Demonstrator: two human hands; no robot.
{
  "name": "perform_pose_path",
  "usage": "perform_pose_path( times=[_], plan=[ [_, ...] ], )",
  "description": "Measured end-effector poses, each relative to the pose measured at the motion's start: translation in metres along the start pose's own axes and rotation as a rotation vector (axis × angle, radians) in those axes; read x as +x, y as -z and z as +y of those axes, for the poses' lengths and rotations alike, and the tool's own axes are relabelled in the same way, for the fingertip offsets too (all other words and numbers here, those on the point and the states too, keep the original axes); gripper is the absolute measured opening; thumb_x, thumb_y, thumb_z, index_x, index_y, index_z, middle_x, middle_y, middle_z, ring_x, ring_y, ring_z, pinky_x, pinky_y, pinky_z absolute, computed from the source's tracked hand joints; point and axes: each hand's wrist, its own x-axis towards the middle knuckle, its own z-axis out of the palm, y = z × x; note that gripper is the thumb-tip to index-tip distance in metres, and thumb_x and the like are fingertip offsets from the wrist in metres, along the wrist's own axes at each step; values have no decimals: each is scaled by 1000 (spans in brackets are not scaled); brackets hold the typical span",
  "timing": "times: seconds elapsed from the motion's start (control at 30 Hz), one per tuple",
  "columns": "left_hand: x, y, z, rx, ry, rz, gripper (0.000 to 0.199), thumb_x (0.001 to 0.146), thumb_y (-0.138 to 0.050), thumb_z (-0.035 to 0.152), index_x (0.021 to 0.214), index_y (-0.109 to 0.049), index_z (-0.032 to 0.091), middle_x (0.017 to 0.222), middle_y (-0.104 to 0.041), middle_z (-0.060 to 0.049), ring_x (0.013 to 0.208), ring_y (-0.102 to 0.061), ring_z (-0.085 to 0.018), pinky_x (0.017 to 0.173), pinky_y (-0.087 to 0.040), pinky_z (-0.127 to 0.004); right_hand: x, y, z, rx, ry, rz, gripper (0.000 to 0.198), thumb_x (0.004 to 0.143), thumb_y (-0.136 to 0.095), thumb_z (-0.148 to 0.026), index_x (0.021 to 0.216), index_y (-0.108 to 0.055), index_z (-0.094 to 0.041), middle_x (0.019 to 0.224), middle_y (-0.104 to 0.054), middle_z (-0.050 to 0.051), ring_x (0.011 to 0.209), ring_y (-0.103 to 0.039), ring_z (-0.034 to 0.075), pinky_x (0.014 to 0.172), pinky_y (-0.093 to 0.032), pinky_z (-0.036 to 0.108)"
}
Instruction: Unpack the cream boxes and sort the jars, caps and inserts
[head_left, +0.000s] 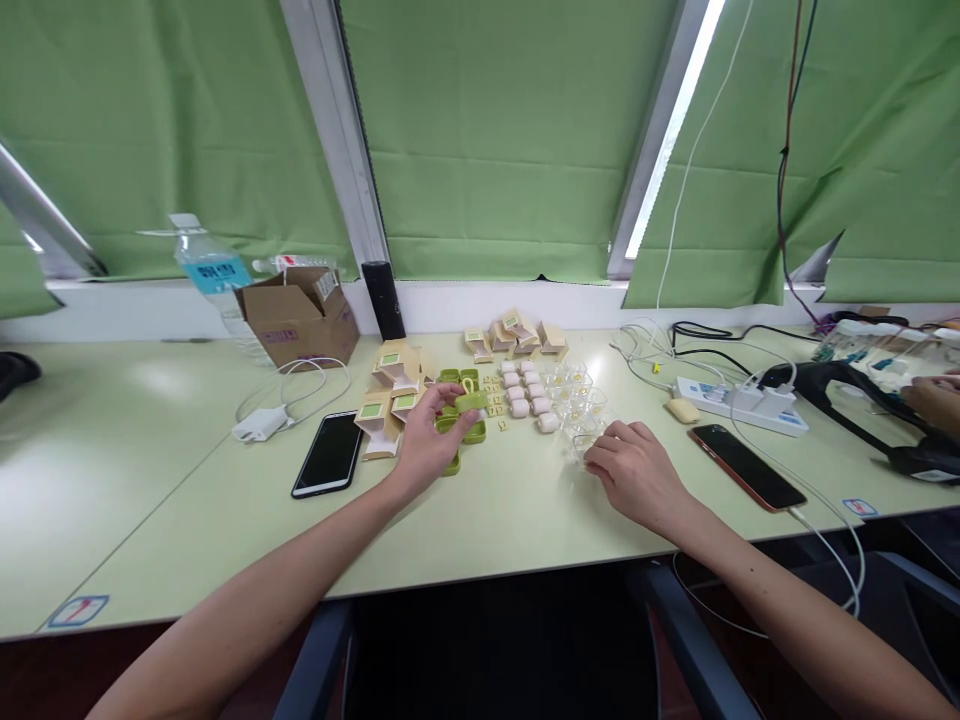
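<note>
My left hand (431, 436) is closed on a small green case (471, 401) with a pale loop at its top, held between thumb and fingers. Several similar green cases (474, 432) lie on the table just under and behind that hand. My right hand (630, 470) has its fingers pinched at the edge of a clear plastic piece (583, 443) at the front of a group of clear plastic pieces (574, 385). Between the hands are rows of pale pink rounded pieces (519, 408) and small yellowish clips (503, 425).
Folded cream boxes (381, 420) stand left, more cream boxes (517, 330) behind. Phones (328, 455) (746, 468) flank the work. A cardboard box (300, 320), water bottle (214, 270), charger (261, 424) and power strip (739, 405) with cables lie further out. Another person's hand (936, 400) shows far right.
</note>
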Motion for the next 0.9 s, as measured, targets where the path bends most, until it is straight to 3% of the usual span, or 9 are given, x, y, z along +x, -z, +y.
perform_pose_path(
  times=[0.2, 0.33, 0.47, 0.57, 0.73, 0.9],
  plan=[
    [-1, 0, 2, -1, 2, 7, 34, 83, -71, 46, 106, -62, 23, 110, -70, -6, 104, -66, -23, 95, -52, -39, -7, -10, 0, -62, -25, 22, 16, 88, -64, -10, 77, -73, -18, 85, -74, 9, 94, -58, 26, 76, -33, 38],
    [-2, -1, 4, -19, 11, 1, 34, 82, -71, 48, 105, -63, 23, 108, -71, -6, 103, -66, -24, 97, -51, -41, -5, 2, 2, -38, -26, 54, 7, 84, -70, -14, 90, -73, -18, 93, -74, 11, 97, -59, 30, 79, -40, 41],
    [-3, -4, 4, -86, 71, -30, 38, 79, -75, 50, 102, -63, 23, 104, -71, -6, 102, -68, -24, 88, -53, -37, 14, 27, -5, 121, 16, 294, 25, 91, -65, -21, 116, -68, -19, 110, -72, 13, 104, -59, 33, 85, -49, 47],
    [-4, -6, 4, -202, 184, -91, 49, 76, -78, 58, 105, -62, 21, 95, -72, -6, 90, -70, -22, 74, -53, -32, 41, 34, -22, 267, 153, 489, 31, 95, -59, -23, 126, -63, -23, 118, -69, 14, 112, -61, 33, 91, -53, 50],
    [-3, -6, 8, -400, 293, -127, 63, 69, -81, 69, 101, -61, 18, 86, -73, -5, 78, -69, -18, 68, -52, -29, 88, 7, -63, 278, 388, 570, 33, 99, -58, -25, 132, -58, -19, 129, -65, 17, 119, -62, 32, 94, -56, 50],
    [-4, -10, 6, -431, 303, -132, 63, 71, -75, 76, 92, -62, 18, 81, -71, -4, 75, -67, -18, 69, -53, -30, 107, -25, -78, 296, 428, 549, 28, 102, -52, -20, 129, -61, -19, 122, -68, 15, 117, -61, 29, 96, -58, 48]
  ],
)
